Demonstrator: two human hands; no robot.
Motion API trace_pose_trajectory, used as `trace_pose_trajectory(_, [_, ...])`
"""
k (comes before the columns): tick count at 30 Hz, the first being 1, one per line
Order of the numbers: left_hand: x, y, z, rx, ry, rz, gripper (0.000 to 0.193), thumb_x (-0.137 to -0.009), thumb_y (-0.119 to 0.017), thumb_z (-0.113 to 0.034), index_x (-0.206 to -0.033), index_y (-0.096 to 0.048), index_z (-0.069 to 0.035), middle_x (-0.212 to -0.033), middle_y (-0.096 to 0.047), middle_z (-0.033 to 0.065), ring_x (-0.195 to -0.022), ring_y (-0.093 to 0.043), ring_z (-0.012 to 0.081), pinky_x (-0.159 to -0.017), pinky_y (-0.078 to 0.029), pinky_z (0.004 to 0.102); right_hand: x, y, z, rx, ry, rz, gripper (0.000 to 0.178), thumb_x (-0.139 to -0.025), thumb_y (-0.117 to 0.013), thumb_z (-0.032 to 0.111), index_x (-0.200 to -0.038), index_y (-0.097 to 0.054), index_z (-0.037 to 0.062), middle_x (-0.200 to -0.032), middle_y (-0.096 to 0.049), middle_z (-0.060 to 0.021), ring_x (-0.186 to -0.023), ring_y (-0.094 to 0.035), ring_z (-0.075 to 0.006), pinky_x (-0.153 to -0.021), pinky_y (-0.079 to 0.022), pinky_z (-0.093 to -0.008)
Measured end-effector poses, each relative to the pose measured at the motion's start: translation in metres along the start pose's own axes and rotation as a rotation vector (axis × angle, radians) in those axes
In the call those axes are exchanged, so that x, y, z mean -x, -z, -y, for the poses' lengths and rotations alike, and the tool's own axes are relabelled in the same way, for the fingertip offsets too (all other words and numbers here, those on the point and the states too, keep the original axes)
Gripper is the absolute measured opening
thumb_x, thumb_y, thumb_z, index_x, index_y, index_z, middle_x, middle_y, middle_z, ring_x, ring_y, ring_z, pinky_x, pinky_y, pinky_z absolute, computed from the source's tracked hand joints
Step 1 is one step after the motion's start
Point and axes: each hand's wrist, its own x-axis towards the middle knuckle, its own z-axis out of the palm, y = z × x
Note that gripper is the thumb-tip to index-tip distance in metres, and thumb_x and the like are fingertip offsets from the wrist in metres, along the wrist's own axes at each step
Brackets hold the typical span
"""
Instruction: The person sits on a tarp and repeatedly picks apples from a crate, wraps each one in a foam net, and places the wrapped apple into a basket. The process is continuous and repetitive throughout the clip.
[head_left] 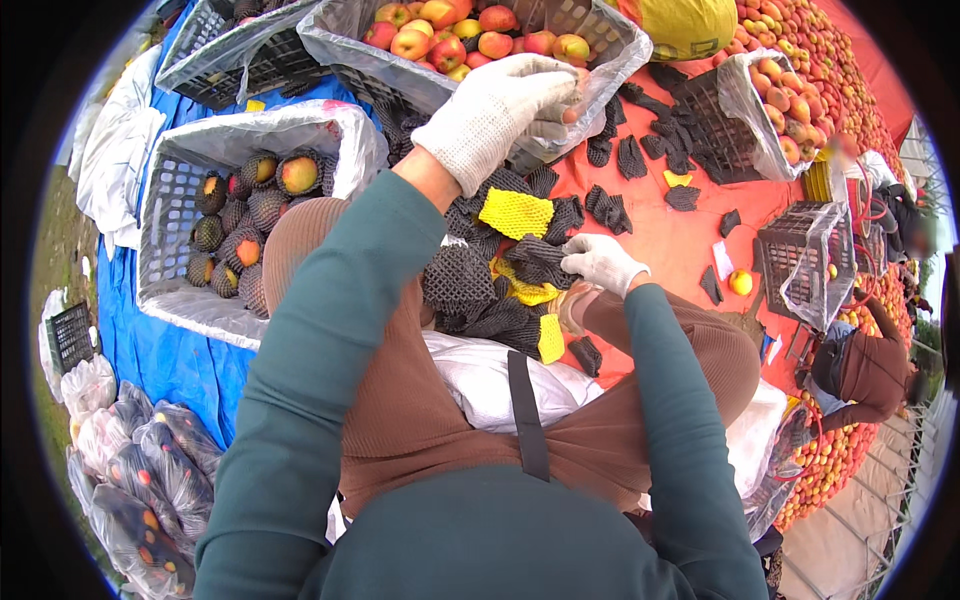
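My left hand (505, 112), in a white knit glove, is over the near right rim of a lined crate (340, 45) of red and yellow apples (440, 38). Its fingers are curled; a pinkish patch shows at their tips, too small to tell whether it is fruit or bare skin. Lower and to the right, my gloved right hand (603, 262) pinches a black foam net sleeve (540, 262). Beneath it, a heap of black foam nets (460, 285) lies between my knees, mixed with yellow ones (516, 214).
At left, a lined crate (150, 240) holds apples in black nets (245, 245). Bagged fruit (150, 480) lies lower left on blue sheeting. Right are a tilted apple crate (720, 110), another crate (800, 250), a loose apple (740, 282), apple piles and a bending person (865, 360).
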Motion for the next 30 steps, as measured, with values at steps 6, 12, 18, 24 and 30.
trace_pose_trajectory(6, [0.042,-0.009,-0.009,-0.302,0.022,0.020,0.036,-0.087,-0.056,-0.015,-0.119,-0.050,0.000,-0.110,-0.057,0.0074,-0.096,-0.054,0.0126,-0.085,-0.044,0.0256,0.093,0.043,0.045,-0.776,0.251,-0.277,0.029,-0.080,-0.057,0.011,-0.106,-0.056,-0.0033,-0.093,-0.059,-0.0040,-0.084,-0.054,-0.0108,-0.076,-0.044,-0.0253])
trace_pose_trajectory(12, [0.122,-0.051,0.005,-0.183,0.006,0.050,0.045,-0.083,-0.059,-0.010,-0.125,-0.045,-0.001,-0.114,-0.055,0.0105,-0.106,-0.051,0.0155,-0.091,-0.042,0.0276,0.138,0.014,0.058,-1.174,0.420,-0.251,0.027,-0.083,-0.052,0.010,-0.107,-0.053,-0.0036,-0.096,-0.058,-0.0037,-0.088,-0.053,-0.0102,-0.080,-0.043,-0.0239])
trace_pose_trajectory(18, [0.160,-0.069,0.010,0.114,0.127,-0.084,0.027,-0.088,-0.052,-0.009,-0.111,-0.051,0.003,-0.099,-0.059,0.0076,-0.084,-0.058,0.0137,-0.076,-0.048,0.0243,0.170,-0.022,0.087,-1.213,0.674,-0.239,0.023,-0.088,-0.051,0.015,-0.105,-0.054,-0.0010,-0.092,-0.059,-0.0038,-0.087,-0.055,-0.0102,-0.077,-0.044,-0.0239])
trace_pose_trajectory(24, [0.196,-0.089,0.011,-0.107,0.071,0.000,0.023,-0.090,-0.047,-0.010,-0.108,-0.054,0.003,-0.095,-0.060,0.0059,-0.082,-0.058,0.0125,-0.071,-0.050,0.0234,0.195,-0.039,0.084,-1.182,0.692,-0.328,0.031,-0.087,-0.054,0.010,-0.114,-0.051,-0.0041,-0.103,-0.058,-0.0072,-0.091,-0.055,-0.0108,-0.078,-0.046,-0.0240])
trace_pose_trajectory(30, [0.209,-0.094,0.000,-0.700,-0.217,0.048,0.012,-0.087,-0.051,-0.003,-0.091,-0.059,0.005,-0.082,-0.054,0.0032,-0.073,-0.052,0.0083,-0.065,-0.043,0.0221,0.207,-0.065,0.092,-1.107,0.677,-0.322,0.032,-0.082,-0.058,0.009,-0.111,-0.054,-0.0047,-0.100,-0.059,-0.0068,-0.091,-0.055,-0.0101,-0.083,-0.045,-0.0245])
